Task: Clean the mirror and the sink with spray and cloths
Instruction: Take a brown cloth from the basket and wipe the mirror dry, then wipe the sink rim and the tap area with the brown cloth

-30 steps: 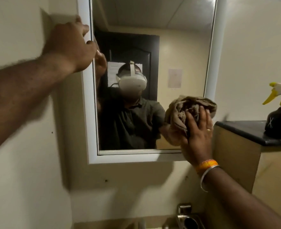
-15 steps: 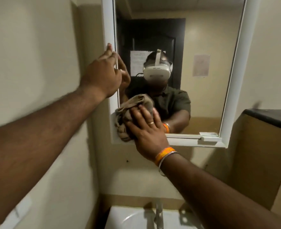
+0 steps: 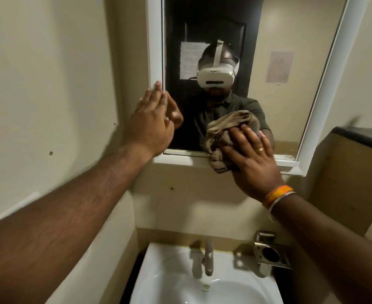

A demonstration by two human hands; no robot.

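Brown cloth (image 3: pixel 224 137) now pressed by the flat right hand (image 3: pixel 253 159) at the mirror's (image 3: pixel 290 62) bottom edge.
It has swept back rightward along the glass; the left hand (image 3: pixel 152 126), fingers straight, still braces the frame, sink (image 3: pixel 158 270) unwiped.

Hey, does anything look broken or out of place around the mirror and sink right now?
Nothing is broken or spilled. The only marks are small dark holes in the wall below the mirror and to its left. The sink looks clean, and the right hand presses the cloth on the glass.

soft crumpled cloth (image 3: pixel 226 137), glossy mirror (image 3: pixel 286 62) glass (white frame), shiny metal tap (image 3: pixel 208 257).
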